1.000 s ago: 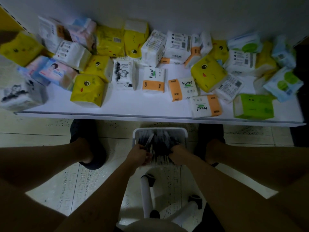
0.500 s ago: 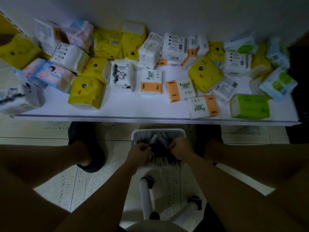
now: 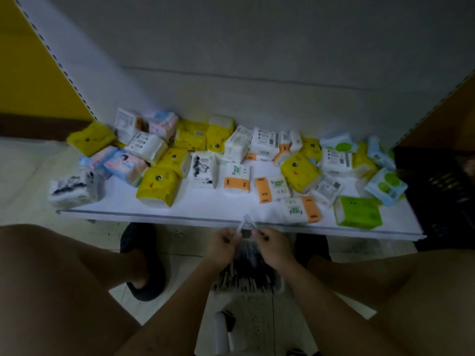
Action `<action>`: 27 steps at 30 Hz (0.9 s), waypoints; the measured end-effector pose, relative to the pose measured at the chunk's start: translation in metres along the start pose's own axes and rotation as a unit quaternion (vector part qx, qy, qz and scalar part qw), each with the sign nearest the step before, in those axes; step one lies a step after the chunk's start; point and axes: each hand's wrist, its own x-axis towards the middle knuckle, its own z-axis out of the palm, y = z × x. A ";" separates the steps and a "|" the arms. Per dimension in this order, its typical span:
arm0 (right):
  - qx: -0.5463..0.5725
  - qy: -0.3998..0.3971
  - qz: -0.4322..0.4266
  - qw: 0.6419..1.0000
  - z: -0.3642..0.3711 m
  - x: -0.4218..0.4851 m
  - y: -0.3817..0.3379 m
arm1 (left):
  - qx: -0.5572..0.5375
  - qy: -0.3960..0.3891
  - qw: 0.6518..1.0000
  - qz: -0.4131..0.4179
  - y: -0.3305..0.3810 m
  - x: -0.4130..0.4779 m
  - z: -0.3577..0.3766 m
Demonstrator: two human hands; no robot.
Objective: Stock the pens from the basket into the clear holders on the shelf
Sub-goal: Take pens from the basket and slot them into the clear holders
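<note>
The basket (image 3: 246, 278) of dark pens lies low between the legs. Both hands have risen out of it since a second ago and meet at the shelf (image 3: 154, 214) edge. The left hand (image 3: 223, 246) pinches a pale pen (image 3: 241, 226) pointing up. The right hand (image 3: 273, 249) curls at its tip, its grip too blurred to tell. Tissue packs (image 3: 156, 187) crowd the shelf beyond.
</note>
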 end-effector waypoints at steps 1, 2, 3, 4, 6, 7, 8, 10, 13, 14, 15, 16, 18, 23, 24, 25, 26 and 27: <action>0.011 0.014 -0.013 1.000 -0.006 -0.001 -0.008 | -0.001 0.005 1.000 0.007 0.010 0.000 -0.003; 0.017 0.027 -0.029 0.999 -0.012 -0.001 -0.016 | 0.006 0.015 1.000 0.013 0.019 0.001 -0.006; 0.026 0.040 -0.042 0.998 -0.018 -0.002 -0.024 | 0.018 0.031 0.999 0.024 0.031 0.001 -0.011; 0.051 0.055 -0.055 0.996 -0.022 -0.001 -0.032 | 0.027 0.050 0.997 0.044 0.043 0.002 -0.016; 0.119 0.070 -0.075 0.988 -0.032 -0.003 -0.052 | 0.042 0.082 0.991 0.094 0.069 0.001 -0.028; 0.137 0.073 -0.091 0.984 -0.037 -0.004 -0.064 | 0.049 0.094 0.987 0.119 0.084 -0.001 -0.034; 0.148 0.075 -0.113 0.980 -0.041 -0.005 -0.075 | 0.050 0.101 0.983 0.145 0.098 -0.004 -0.041; 0.145 0.094 -0.165 0.971 -0.050 -0.009 -0.100 | 0.034 0.107 0.976 0.189 0.125 -0.011 -0.053; 0.157 0.136 -0.210 0.955 -0.065 -0.021 -0.139 | 0.008 0.125 0.962 0.243 0.162 -0.024 -0.069; 0.169 0.143 -0.221 0.950 -0.071 -0.027 -0.152 | 0.010 0.130 0.956 0.263 0.175 -0.029 -0.074; 0.182 0.143 -0.236 0.944 -0.077 -0.033 -0.164 | 0.013 0.133 0.949 0.285 0.187 -0.035 -0.079; 0.198 0.136 -0.256 0.936 -0.083 -0.041 -0.177 | 0.013 0.133 0.942 0.309 0.198 -0.041 -0.083; 0.225 0.126 -0.294 0.920 -0.095 -0.057 -0.201 | 0.022 0.141 0.925 0.352 0.218 -0.053 -0.092; 0.217 0.150 -0.365 0.893 -0.126 -0.088 -0.252 | 0.085 0.206 0.879 0.421 0.269 -0.083 -0.115; 0.211 0.148 -0.378 0.889 -0.133 -0.095 -0.262 | 0.091 0.222 0.868 0.436 0.281 -0.091 -0.121; 0.202 0.143 -0.392 0.886 -0.139 -0.102 -0.273 | 0.096 0.228 0.859 0.448 0.292 -0.099 -0.127; 0.195 0.139 -0.405 0.882 -0.146 -0.108 -0.283 | 0.096 0.224 0.854 0.459 0.303 -0.107 -0.131; 0.191 0.136 -0.417 0.878 -0.153 -0.112 -0.292 | 0.087 0.212 0.853 0.469 0.313 -0.115 -0.135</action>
